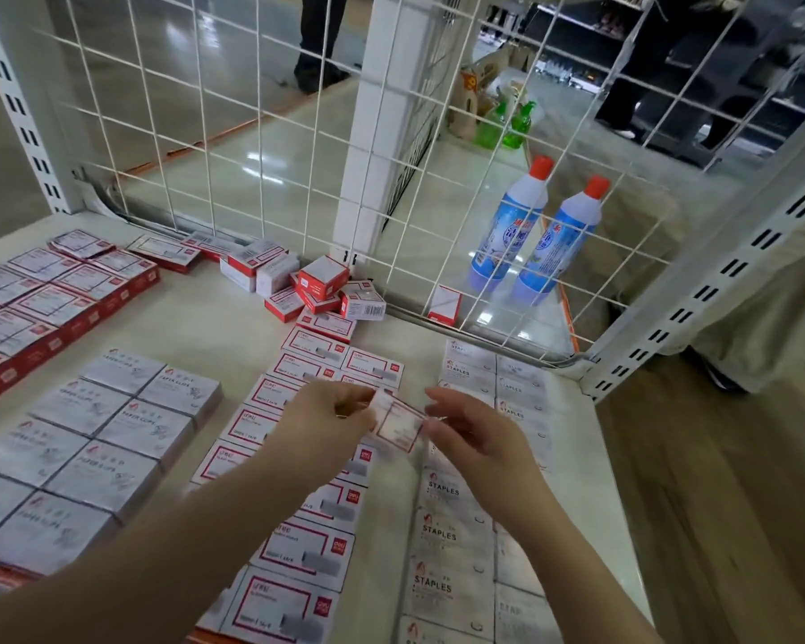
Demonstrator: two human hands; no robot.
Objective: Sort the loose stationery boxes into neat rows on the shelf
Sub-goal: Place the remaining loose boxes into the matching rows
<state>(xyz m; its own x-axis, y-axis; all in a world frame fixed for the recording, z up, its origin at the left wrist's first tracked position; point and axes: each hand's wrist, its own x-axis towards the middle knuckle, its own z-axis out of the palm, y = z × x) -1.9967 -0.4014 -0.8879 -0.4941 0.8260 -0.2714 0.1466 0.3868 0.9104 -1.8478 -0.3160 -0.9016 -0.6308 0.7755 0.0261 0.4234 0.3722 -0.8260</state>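
Left hand (331, 420) and right hand (470, 439) pinch a small staple box (398, 422) by opposite ends; probably light, rigid cardboard.

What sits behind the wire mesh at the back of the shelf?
Through the wire mesh: two blue bottles with red caps, a small red-and-white box, and green bottles farther back. The white post covers whatever lies beyond it.

The shelf (233, 327) is smooth, matt, off-white painted metal, with a white coated wire grid (261, 132) along its back edge. The stationery boxes (294, 546) look like thin card with a slight sheen. Behind the grid, two glossy plastic bottles (535, 234) stand on polished, reflective floor tiles (270, 146).
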